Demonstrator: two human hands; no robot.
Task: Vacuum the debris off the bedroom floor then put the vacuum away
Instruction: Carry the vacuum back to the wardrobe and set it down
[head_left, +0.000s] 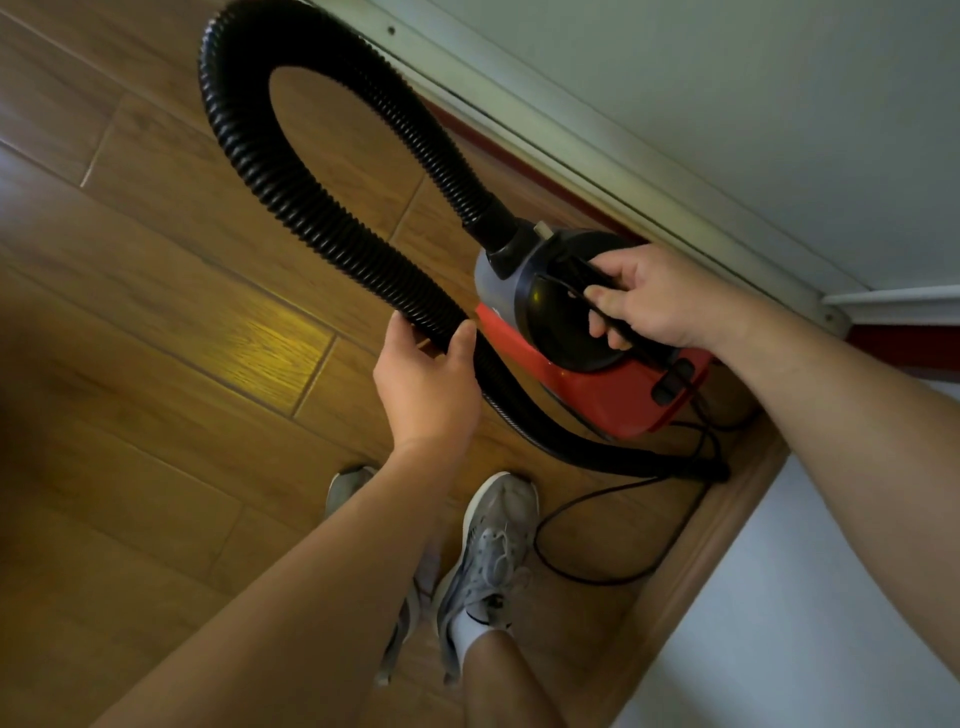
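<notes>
A small red and black canister vacuum (592, 384) hangs just above the wooden floor (156, 291) near the wall. My right hand (649, 296) is wrapped around its black top handle. A ribbed black hose (311, 218) loops up from the vacuum's front and curves back down. My left hand (426, 384) grips this hose beside the vacuum body. The hose's lower end runs under the vacuum toward the wall. A thin black power cord (587, 519) trails on the floor below.
A pale wall with a light baseboard (597, 150) runs diagonally on the right. A wooden skirting (711, 525) borders a white surface at lower right. My grey sneakers (493, 561) stand on the floorboards just behind the cord.
</notes>
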